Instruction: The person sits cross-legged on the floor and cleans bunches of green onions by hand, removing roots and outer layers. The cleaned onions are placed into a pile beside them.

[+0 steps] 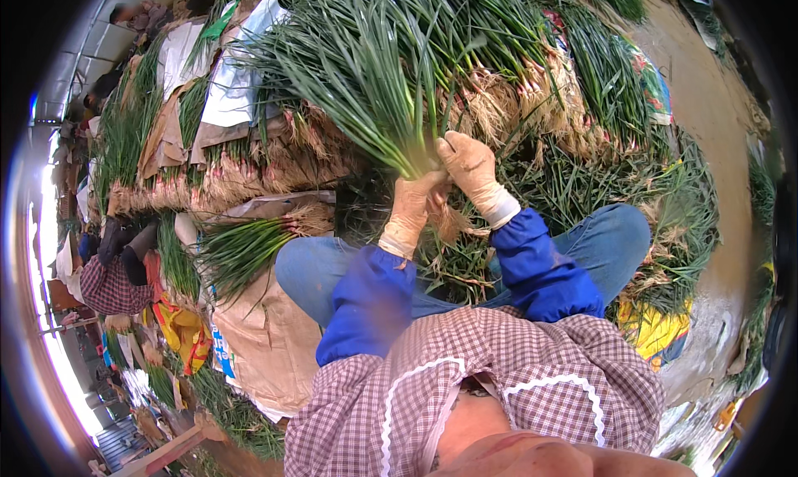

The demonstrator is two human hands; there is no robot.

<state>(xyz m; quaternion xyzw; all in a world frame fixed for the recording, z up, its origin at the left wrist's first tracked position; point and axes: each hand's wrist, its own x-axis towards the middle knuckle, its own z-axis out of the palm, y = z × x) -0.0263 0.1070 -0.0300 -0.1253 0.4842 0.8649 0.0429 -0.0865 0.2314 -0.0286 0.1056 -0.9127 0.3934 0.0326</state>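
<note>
My left hand (413, 205), in a pale work glove, is wrapped around the lower stems of a bunch of green onions (399, 115). The bunch's long leaves fan upward, away from me. Pale roots (447, 218) hang out below the fist. My right hand (471, 165), gloved the same way, is curled at the bunch's right edge, with a leaf running in between thumb and fingers. The fingertips of this hand are partly hidden. Loose leaves and trimmings (455, 262) lie beneath both hands, between my bent knees.
Rows of rooted green onions (492, 96) lie across the front. A smaller bunch (255, 237) rests on tan sacking (268, 340) at my left. Trimmings (673, 221) are heaped at my right beside bare floor (717, 184). Another person in a checked garment (115, 287) is at far left.
</note>
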